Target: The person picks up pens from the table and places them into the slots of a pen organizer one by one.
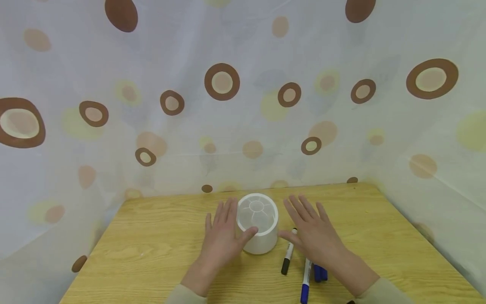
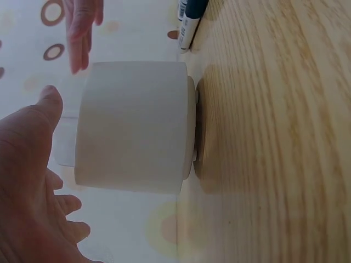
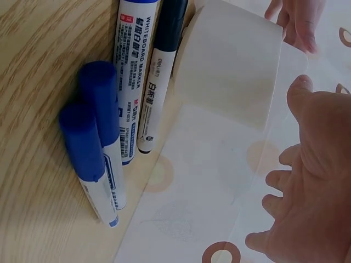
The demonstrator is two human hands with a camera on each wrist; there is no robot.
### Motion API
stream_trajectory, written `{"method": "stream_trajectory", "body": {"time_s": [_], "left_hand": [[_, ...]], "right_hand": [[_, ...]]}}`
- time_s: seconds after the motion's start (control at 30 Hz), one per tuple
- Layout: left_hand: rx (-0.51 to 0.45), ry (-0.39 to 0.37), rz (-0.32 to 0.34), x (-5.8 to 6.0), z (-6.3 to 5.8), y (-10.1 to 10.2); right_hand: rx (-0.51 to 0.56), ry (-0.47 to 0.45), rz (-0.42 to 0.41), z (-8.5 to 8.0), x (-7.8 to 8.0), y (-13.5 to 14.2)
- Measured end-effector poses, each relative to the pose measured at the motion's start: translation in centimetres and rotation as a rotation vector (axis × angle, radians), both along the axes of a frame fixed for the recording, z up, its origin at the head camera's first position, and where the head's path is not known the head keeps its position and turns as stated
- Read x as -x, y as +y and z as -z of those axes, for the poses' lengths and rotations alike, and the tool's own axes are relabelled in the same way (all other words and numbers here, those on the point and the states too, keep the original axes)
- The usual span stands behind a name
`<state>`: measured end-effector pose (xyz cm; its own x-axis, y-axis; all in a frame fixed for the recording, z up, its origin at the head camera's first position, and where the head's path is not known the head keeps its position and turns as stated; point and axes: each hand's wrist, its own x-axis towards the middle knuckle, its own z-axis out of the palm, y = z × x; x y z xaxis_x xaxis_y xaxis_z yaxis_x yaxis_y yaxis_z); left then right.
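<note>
A round white pen holder [image 1: 262, 243] stands upright on the table, its top split by radial dividers around a small central ring. My left hand [image 1: 222, 236] is at its left side with fingers straight, the thumb overlapping the front rim in the head view. To the right of the holder, my right hand [image 1: 317, 234] is spread, holding nothing, above several whiteboard markers. One marker with a black cap [image 1: 285, 266] lies nearest the holder. Beside it is a blue-capped marker [image 3: 131, 82], then two more blue caps [image 3: 98, 87], partly hidden under the right hand in the head view.
The wooden table [image 1: 152, 249] runs back to a white curtain [image 1: 243, 126] printed with brown and yellow circles, which also closes in the left and right sides. A dark bit of something shows at the bottom edge by the right sleeve [image 1: 383, 291].
</note>
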<state>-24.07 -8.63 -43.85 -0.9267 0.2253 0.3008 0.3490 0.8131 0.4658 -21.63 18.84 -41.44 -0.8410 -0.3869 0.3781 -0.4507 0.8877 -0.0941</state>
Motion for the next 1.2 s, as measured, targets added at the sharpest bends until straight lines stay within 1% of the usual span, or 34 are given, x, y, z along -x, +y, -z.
{"method": "stream_trajectory", "body": {"time_s": [0.03, 0.3, 0.4, 0.47, 0.5, 0.63, 0.77, 1.0, 1.2], "left_hand": [[-0.002, -0.002, 0.002, 0.0, 0.0, 0.1], [-0.010, -0.025, 0.008, 0.1, 0.3, 0.2], [-0.009, -0.024, 0.006, 0.2, 0.3, 0.1], [-0.007, -0.024, 0.007, 0.2, 0.3, 0.1], [-0.008, -0.025, 0.009, 0.2, 0.3, 0.1], [-0.007, -0.033, 0.016, 0.3, 0.3, 0.2], [-0.005, -0.035, 0.019, 0.3, 0.3, 0.2], [-0.007, -0.032, 0.016, 0.3, 0.4, -0.1], [-0.008, -0.038, 0.016, 0.3, 0.4, -0.2]], "right_hand": [[0.011, 0.003, -0.008, 0.3, 0.2, 0.0], [0.038, 0.011, -0.033, 0.9, 0.4, -0.5], [0.058, 0.006, -0.045, 1.3, 0.6, -0.6], [0.060, -0.011, -0.046, 1.3, 0.6, -0.8], [0.057, -0.028, -0.041, 1.0, 0.4, -1.0], [0.011, -0.063, -0.028, 0.6, 0.1, -1.5], [-0.020, -0.084, -0.021, 0.5, 0.1, -2.0], [-0.020, -0.094, -0.017, 0.7, 0.1, -2.5], [-0.017, -0.124, -0.020, 0.6, 0.1, -2.7]]}}
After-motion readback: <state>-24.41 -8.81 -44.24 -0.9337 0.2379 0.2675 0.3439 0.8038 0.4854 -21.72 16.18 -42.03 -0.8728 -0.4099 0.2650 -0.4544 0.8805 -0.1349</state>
